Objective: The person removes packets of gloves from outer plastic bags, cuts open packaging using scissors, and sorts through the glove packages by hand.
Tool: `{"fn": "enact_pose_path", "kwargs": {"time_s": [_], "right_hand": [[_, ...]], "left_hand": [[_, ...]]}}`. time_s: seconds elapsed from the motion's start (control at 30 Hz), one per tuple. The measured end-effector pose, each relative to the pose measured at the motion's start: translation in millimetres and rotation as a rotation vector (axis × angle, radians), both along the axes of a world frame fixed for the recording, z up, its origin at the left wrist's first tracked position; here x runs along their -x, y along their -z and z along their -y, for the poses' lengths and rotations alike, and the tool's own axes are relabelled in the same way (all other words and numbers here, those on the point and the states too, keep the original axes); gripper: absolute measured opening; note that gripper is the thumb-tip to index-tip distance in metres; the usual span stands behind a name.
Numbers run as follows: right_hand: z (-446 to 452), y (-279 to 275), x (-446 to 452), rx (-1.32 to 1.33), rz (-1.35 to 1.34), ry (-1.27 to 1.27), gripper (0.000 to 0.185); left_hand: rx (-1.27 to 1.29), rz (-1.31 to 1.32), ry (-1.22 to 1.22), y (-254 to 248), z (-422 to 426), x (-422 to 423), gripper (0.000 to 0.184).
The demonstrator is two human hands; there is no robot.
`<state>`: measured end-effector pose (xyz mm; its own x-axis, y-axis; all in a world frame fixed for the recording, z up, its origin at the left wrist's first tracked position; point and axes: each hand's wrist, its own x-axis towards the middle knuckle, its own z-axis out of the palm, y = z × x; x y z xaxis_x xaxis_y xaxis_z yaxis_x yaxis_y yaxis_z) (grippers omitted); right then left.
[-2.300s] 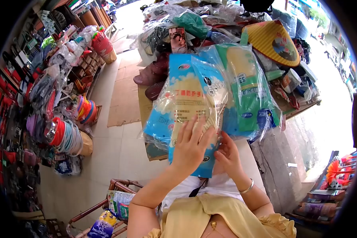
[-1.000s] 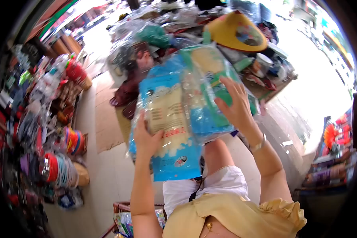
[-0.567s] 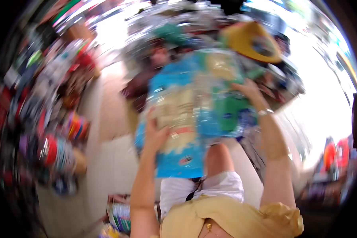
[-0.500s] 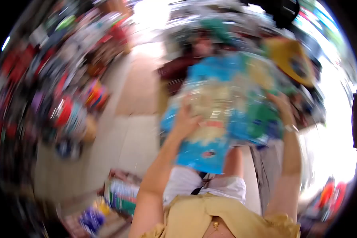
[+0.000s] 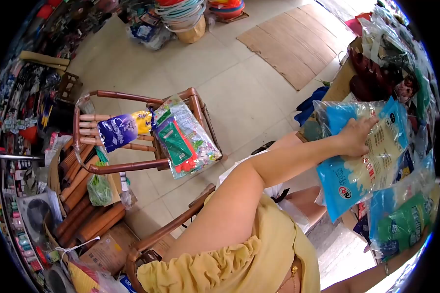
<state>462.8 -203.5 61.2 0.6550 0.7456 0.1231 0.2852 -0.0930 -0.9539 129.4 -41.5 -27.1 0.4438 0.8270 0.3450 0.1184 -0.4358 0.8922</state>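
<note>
A blue and cream plastic packet [image 5: 376, 171] with printed lettering lies tilted over the goods at the right. My left hand [image 5: 355, 138] grips its upper face, with the fingers partly bent over the film. Below it is a green and blue plastic packet [image 5: 405, 224] in shiny clear wrap. At the far right edge my right hand [image 5: 424, 238] is beside this green packet, in shadow and glare. Its fingers are hidden, so its hold cannot be made out.
A bamboo chair [image 5: 124, 168] holds a purple and yellow packet [image 5: 120, 129] and a floral packet [image 5: 200, 139]. Flat cardboard [image 5: 293, 44] lies on the tiled floor. Stacked basins [image 5: 183, 14] stand at the back. Brown rolls [image 5: 85, 210] fill a box at the left.
The head view has swung left and down, bringing the chair into full sight. The packets now appear farther right, with my left hand still on the blue and cream one.
</note>
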Motion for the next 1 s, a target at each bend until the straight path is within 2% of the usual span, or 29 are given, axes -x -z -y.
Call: {"fn": "enact_pose_path", "kwargs": {"time_s": [0.1,0.17,0.23,0.27,0.3,0.33,0.37,0.43,0.5,0.53,0.6,0.63,0.7,0.77,0.8,0.87,0.9,0.97,1.0], "right_hand": [[-0.3,-11.4,40.8,-0.055,0.012,-0.073,0.033],[0.6,-22.5,71.0,-0.106,0.023,-0.124,0.032],[7.1,-37.4,104.9,-0.176,0.052,-0.155,0.031],[9.5,-46.7,124.5,-0.213,0.073,-0.178,0.03],[11.5,-57.6,142.9,-0.249,0.097,-0.204,0.03],[12.4,-71.2,160.1,-0.294,0.134,-0.243,0.029],[12.2,-82.7,178.2,-0.331,0.174,-0.293,0.029],[8.3,-105.8,210.6,-0.414,0.297,-0.427,0.027],[-3.4,-123.1,243.1,-0.46,0.375,-0.576,0.026],[-14.8,-127.1,260.3,-0.437,0.257,-0.654,0.026],[-54.4,-125.8,298.6,-0.307,-0.297,-0.828,0.038],[-75.8,-105.1,313.7,-0.339,-0.274,-0.862,0.038],[-95.1,-74.7,344.4,-0.34,-0.258,-1.066,0.061],[-86.8,-65.7,363.1,0.019,-0.36,-1.192,0.071],[-83.0,-54.3,371.0,0.018,-0.364,-1.196,0.071],[-82.1,-27.7,380.2,0.007,-0.159,-1.348,0.074],[-81.7,-23.9,378.8,0.016,-0.16,-1.353,0.074],[-75.5,-15.5,373.9,0.107,-0.128,-1.505,0.071],[-72.0,-16.3,370.0,0.14,-0.078,-1.48,0.065]], "left_hand": [[0.02,-0.044,0.052,-3.3,-0.3,1.7,0.081],[-0.24,0.017,-0.084,11.2,-5.7,-10.1,0.077],[-0.391,0.14,-0.089,2.1,-11.1,-0.2,0.073],[-0.362,0.291,-0.033,-15.5,-6.1,15.1,0.068],[0.072,0.526,0.213,-42.2,5.0,29.4,0.072],[0.296,0.669,0.459,-61.9,14.6,45.9,0.078],[0.444,0.686,0.668,-79.1,18.5,65.4,0.085],[0.49,0.712,0.795,-78.7,28.7,84.8,0.088],[0.569,0.716,0.719,-71.2,45.6,113.3,0.087],[0.605,0.718,0.659,-65.5,52.4,130.0,0.086],[0.653,0.72,0.48,-49.6,66.1,169.8,0.084],[0.67,0.717,0.371,-38.8,72.7,192.3,0.083],[0.691,0.715,0.146,-14.7,88.3,242.2,0.082],[0.705,0.702,-0.086,12.9,104.1,293.2,0.08],[0.711,0.698,-0.194,27.0,112.6,317.8,0.079],[0.716,0.675,-0.394,52.7,130.3,367.6,0.078],[0.719,0.664,-0.491,64.4,139.0,390.8,0.077],[0.725,0.632,-0.673,87.9,157.2,435.1,0.075],[0.733,0.61,-0.744,99.3,165.7,455.6,0.074]]}}
